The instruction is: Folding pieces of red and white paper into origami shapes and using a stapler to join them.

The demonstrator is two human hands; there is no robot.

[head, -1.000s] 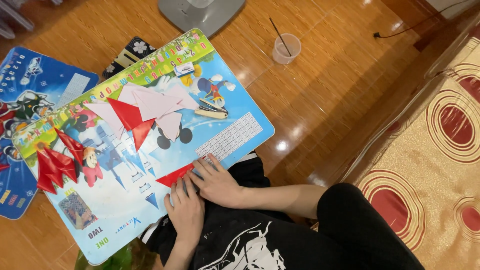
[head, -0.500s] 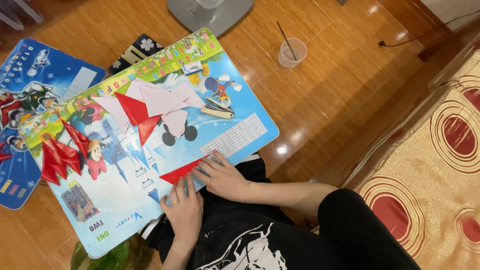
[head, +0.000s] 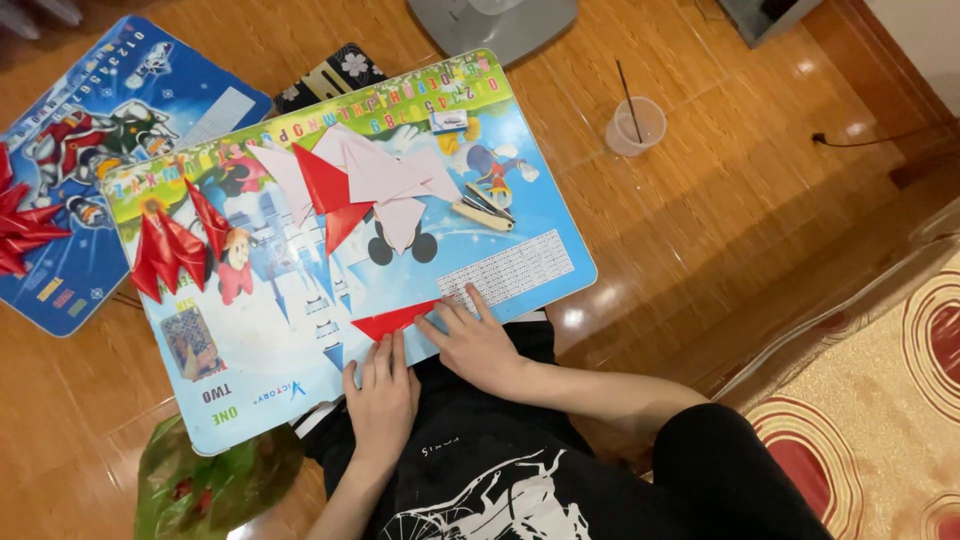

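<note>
A red folded paper triangle (head: pixel 392 319) lies at the near edge of a colourful cartoon lap table (head: pixel 300 330). My left hand (head: pixel 381 398) rests flat just below the paper, fingertips touching its lower edge. My right hand (head: pixel 477 343) presses down beside the paper's right tip, fingers spread. Further up the table lie pink paper sheets (head: pixel 385 180) and red folded pieces (head: pixel 330 195). A cluster of folded red paper shapes (head: pixel 170 250) sits at the table's left end.
A second blue cartoon table (head: pixel 90 150) lies to the left with more red folded shapes (head: pixel 20 225). A clear plastic cup (head: pixel 636 125) with a stick stands on the wooden floor. A grey fan base (head: pixel 495 25) is behind; a patterned rug (head: pixel 880 420) at right; a green bag (head: pixel 205 480) near left.
The view has shifted slightly. Both hands stay on the red paper at the near edge, with the right fingers spreading further along its right tip.
</note>
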